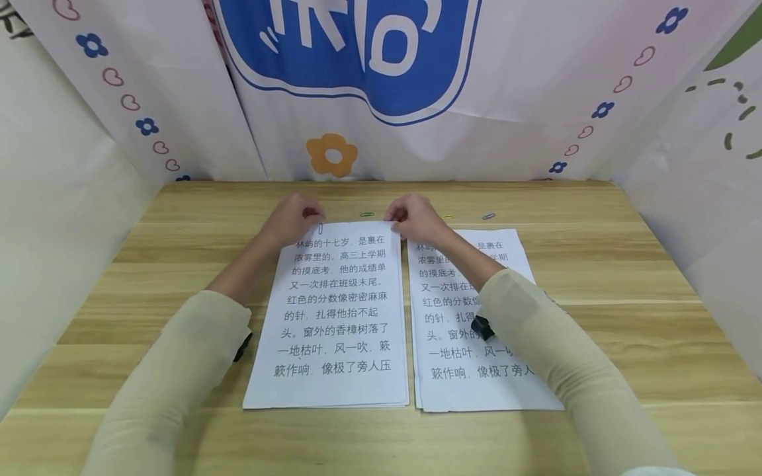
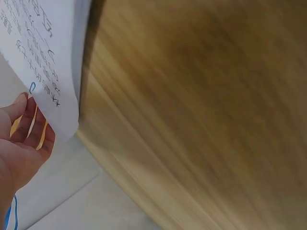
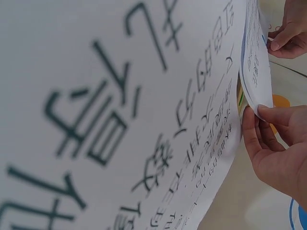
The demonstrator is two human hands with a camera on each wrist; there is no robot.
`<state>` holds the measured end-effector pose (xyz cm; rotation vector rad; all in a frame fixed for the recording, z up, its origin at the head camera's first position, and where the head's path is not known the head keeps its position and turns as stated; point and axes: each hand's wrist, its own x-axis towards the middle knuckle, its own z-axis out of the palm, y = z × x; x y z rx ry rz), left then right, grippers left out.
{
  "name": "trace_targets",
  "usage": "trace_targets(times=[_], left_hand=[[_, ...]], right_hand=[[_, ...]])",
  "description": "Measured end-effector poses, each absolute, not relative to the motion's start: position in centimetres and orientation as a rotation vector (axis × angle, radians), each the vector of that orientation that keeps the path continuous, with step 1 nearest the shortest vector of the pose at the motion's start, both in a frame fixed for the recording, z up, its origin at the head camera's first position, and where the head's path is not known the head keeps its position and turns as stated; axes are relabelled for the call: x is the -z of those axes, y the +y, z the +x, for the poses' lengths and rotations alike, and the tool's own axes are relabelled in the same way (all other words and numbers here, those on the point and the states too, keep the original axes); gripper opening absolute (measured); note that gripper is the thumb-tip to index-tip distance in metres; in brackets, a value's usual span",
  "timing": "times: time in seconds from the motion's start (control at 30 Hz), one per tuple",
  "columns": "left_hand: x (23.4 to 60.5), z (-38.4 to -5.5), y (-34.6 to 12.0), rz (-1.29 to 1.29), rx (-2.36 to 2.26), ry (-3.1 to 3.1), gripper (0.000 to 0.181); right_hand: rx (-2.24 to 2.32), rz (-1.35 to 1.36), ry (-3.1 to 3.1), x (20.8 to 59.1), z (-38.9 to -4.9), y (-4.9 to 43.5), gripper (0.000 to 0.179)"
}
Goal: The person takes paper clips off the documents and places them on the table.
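A stack of printed sheets [image 1: 333,393] lies on the left side of the table, its top edge slightly raised. On that top edge, near the left corner, sits a blue paper clip [image 1: 320,229]. My left hand [image 1: 292,221] pinches the sheets beside the clip; in the left wrist view its thumb is by the clip and the fingers reach behind the paper. With thumb and fingers, my right hand [image 3: 283,143] pinches the top right corner of the same stack. A second printed stack [image 1: 488,395] lies close to the right, partly covered by my right forearm.
Beyond the sheets lie a green paper clip [image 1: 366,214], a yellow paper clip [image 1: 448,217] and a greyish-blue paper clip [image 1: 489,216]. The wooden table [image 1: 601,264] ends at a white printed backdrop [image 1: 506,132], with white walls at both sides.
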<state>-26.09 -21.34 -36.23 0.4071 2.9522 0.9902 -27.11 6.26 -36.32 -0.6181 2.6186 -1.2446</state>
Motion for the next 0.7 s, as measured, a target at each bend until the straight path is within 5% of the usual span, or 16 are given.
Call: trace_targets(times=[0.7], left_hand=[[36.92,-25.95,-21.72,0.437,-0.916,2.934,0.017]], right_hand=[[1.248,-0.654,2.633,36.26,-27.05,6.50,0.016]])
